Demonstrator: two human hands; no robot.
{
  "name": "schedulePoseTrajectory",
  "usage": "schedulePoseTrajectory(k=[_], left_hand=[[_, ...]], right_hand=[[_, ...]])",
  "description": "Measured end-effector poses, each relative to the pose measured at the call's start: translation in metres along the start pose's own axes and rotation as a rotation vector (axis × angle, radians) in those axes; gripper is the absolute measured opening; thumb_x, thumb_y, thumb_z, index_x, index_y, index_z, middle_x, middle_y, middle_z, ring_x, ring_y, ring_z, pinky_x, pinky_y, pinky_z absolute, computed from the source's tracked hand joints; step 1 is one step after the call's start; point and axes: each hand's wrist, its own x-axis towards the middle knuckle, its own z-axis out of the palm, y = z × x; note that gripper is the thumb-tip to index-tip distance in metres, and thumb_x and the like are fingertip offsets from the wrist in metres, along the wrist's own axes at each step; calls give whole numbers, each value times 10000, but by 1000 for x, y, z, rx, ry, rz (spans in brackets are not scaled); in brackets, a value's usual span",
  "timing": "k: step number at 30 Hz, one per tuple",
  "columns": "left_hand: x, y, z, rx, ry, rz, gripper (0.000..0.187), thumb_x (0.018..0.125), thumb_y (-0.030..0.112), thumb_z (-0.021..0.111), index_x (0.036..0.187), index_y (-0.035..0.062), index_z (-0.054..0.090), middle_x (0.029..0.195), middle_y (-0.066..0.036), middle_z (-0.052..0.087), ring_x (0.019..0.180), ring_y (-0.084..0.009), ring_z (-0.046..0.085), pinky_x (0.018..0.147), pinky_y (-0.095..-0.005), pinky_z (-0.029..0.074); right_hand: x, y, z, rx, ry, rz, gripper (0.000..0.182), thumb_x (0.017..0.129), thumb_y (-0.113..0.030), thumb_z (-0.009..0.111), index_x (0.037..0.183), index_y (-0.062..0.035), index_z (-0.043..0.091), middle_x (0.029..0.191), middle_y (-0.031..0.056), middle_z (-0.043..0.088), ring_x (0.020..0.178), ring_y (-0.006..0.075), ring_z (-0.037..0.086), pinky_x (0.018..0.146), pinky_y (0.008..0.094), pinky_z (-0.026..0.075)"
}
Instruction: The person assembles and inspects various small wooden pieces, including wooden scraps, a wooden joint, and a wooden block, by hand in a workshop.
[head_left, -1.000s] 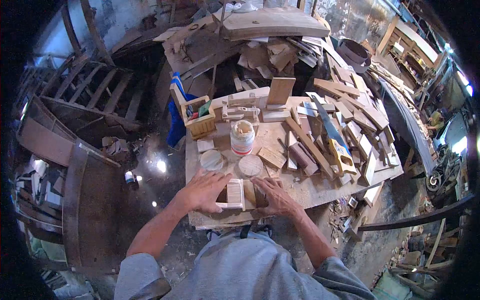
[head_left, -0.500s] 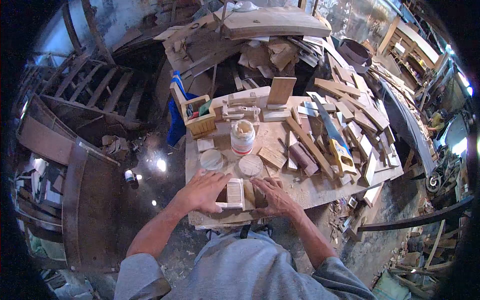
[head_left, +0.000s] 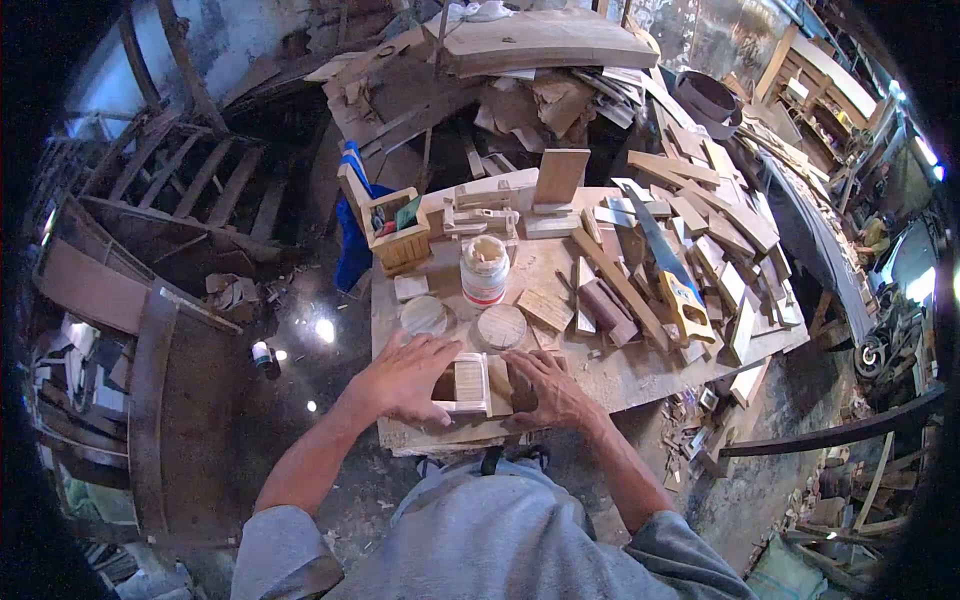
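Note:
Near the front edge of the workbench lies a small wooden frame piece (head_left: 470, 382) with slats. My left hand (head_left: 408, 378) is curved around its left side, thumb at the lower edge, gripping it. On the other side, my right hand (head_left: 548, 390) is curled over a wooden piece beside the frame, its fingers bent and partly hiding what it holds. Just beyond my hands are two round wooden discs, one at the left (head_left: 424, 316) and one at the right (head_left: 502, 327). Behind them stands an open jar (head_left: 485, 270) of pale paste.
A handsaw (head_left: 668, 262) with a yellow handle lies on piled wood offcuts (head_left: 720, 225) at the right. A slatted wooden box (head_left: 402, 248) holding tools stands at the back left of the workbench (head_left: 610, 390). Another person (head_left: 876, 236) is at the far right.
Both hands stay around the wooden pieces. The slatted piece and my right-hand fingers have shifted very slightly; the camera view has moved a little.

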Motion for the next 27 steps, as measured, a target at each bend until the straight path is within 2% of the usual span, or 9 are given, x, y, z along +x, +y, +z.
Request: schedulePoseTrajectory(k=[3, 6, 8, 11, 15, 18, 21, 24, 27], left_hand=[[7, 10, 1, 76, 35, -20, 1274, 638, 543, 931, 1625, 49, 295, 1584, -168, 458, 1498, -329, 397, 1259, -619, 189], [20, 30, 12, 198, 73, -3, 1318, 631, 549, 933, 1641, 44, 254, 1541, -182, 482, 1493, -355, 387, 1240, -679, 170], [32, 34, 31, 243, 107, 17, 1355, 622, 552, 938, 1654, 48, 218, 1505, -202, 505, 1468, -379, 412, 1225, -699, 175], [42, 37, 32, 257, 13, 7, 1385, 610, 511, 962, 1669, 91, 173, 1468, -218, 521, 1444, -369, 452, 1246, -659, 204], [41, 34, 29, 182, -21, 39, 1411, 613, 528, 955, 1666, 37, 154, 1439, -203, 557, 1368, -398, 506, 1203, -652, 252], [41, 33, 30, 133, -5, 49, 1411, 613, 487, 963, 1665, 28, 143, 1413, -205, 570, 1351, -383, 523, 1177, -629, 298], [42, 29, 43, 158, 66, 60, 1398, 622, 450, 965, 1668, 38, 133, 1392, -200, 571, 1338, -364, 538, 1154, -622, 337], [43, 30, 43, 182, 65, 42, 1391, 635, 427, 965, 1677, 74, 113, 1386, -188, 559, 1335, -348, 546, 1138, -627, 370], [45, 28, 49, 205, 94, 52, 1396, 624, 434, 966, 1674, 60, 124, 1372, -190, 572, 1314, -340, 556, 1118, -606, 383]], right_hand=[[0, -2, -2, -10, -4, -5, 1173, 627, -375, 942, 1610, -128, 352, 1619, 163, 430, 1449, 433, 393, 1206, 532, 377], [0, -7, -5, 36, -32, 33, 1124, 658, -394, 917, 1599, -112, 371, 1614, 151, 435, 1471, 374, 372, 1255, 507, 259], [1, -6, -4, 35, -18, 30, 1131, 659, -419, 917, 1601, -117, 369, 1609, 154, 438, 1475, 375, 368, 1253, 512, 261], [-3, -7, -3, 52, 0, 40, 1152, 655, -447, 921, 1608, -120, 361, 1601, 158, 444, 1476, 383, 365, 1246, 517, 267], [-2, -1, 2, 37, 9, 14, 1176, 654, -466, 921, 1619, -119, 346, 1594, 172, 448, 1474, 396, 363, 1236, 520, 276], [-3, -5, 0, -16, 20, 3, 1166, 632, -346, 929, 1610, -116, 338, 1605, 166, 435, 1437, 428, 396, 1212, 516, 384], [-2, -2, 3, -14, 21, 0, 1160, 637, -331, 925, 1612, -117, 336, 1604, 168, 435, 1430, 430, 399, 1208, 519, 381], [-2, 0, 4, 49, 8, 16, 1153, 667, -396, 916, 1628, -134, 335, 1591, 167, 454, 1456, 411, 372, 1231, 536, 285], [0, 4, 9, 26, 31, 7, 1155, 665, -387, 916, 1629, -137, 332, 1585, 170, 459, 1448, 417, 374, 1227, 546, 299]])
